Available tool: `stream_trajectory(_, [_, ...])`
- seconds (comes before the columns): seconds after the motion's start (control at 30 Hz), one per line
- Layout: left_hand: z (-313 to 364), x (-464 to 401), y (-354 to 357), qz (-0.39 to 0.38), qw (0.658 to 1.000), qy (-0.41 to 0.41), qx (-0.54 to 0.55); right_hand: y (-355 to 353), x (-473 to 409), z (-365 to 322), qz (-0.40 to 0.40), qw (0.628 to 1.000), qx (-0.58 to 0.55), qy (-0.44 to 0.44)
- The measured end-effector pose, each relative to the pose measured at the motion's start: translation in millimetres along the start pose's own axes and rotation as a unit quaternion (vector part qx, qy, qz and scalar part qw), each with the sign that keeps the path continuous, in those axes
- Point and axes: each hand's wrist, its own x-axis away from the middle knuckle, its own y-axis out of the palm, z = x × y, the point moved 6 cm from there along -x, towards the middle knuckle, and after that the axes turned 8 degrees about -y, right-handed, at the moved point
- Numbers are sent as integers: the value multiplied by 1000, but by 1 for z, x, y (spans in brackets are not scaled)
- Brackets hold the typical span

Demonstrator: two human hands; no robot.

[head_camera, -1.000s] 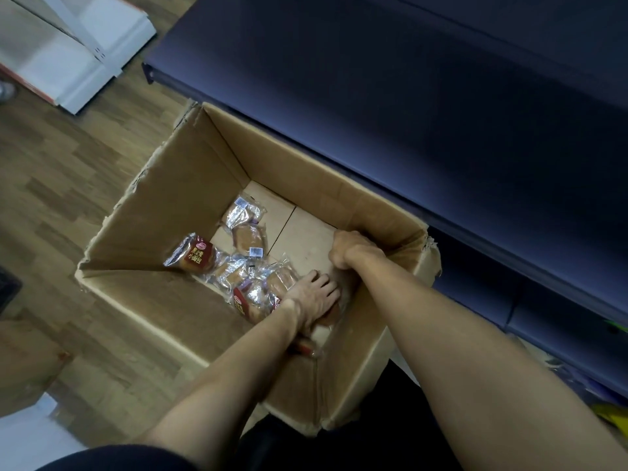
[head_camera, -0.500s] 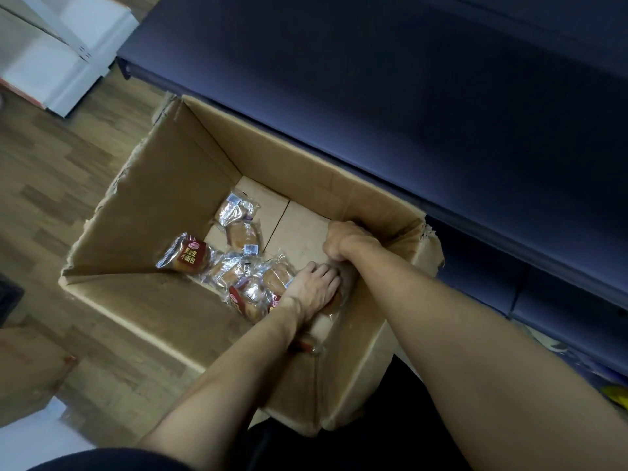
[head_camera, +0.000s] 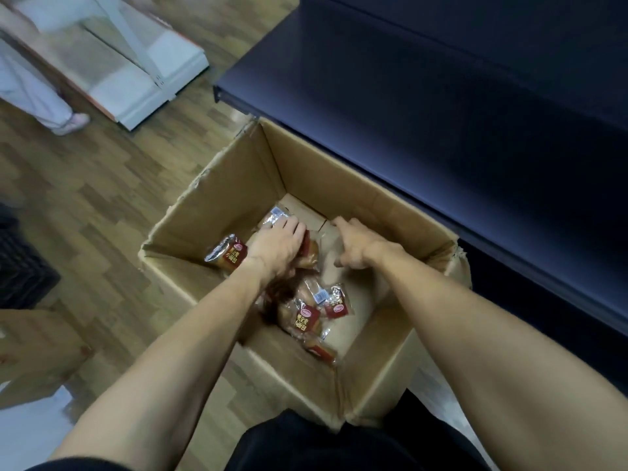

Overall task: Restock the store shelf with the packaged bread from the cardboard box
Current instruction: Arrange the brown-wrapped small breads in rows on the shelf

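Now | both hands in cardboard box [head_camera: 384, 212] | left hand [head_camera: 277, 244] grips bread packet [head_camera: 307, 253] | right hand [head_camera: 356, 244] loose, empty

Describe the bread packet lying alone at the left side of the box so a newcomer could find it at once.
Start at the open cardboard box on the wooden floor beside the dark shelf. Look at its bottom, just left of the left hand. The bread packet there lies apart against the left wall, red label up, while the others sit under the hand or heaped nearer the person.

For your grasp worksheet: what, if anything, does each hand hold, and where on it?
Left hand curls over the top of a bread packet in the cardboard box. Right hand: cannot tell.
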Motion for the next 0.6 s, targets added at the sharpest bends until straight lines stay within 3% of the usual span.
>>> stream_trajectory(0.27, [-59, 31, -69, 146, 988, -40, 37, -46, 21, -87, 146, 976, 106, -119])
stream_trajectory(0.6, [-124, 87, -162, 278, 955, -71, 69, -111, 76, -196, 329, 901, 217, -179])
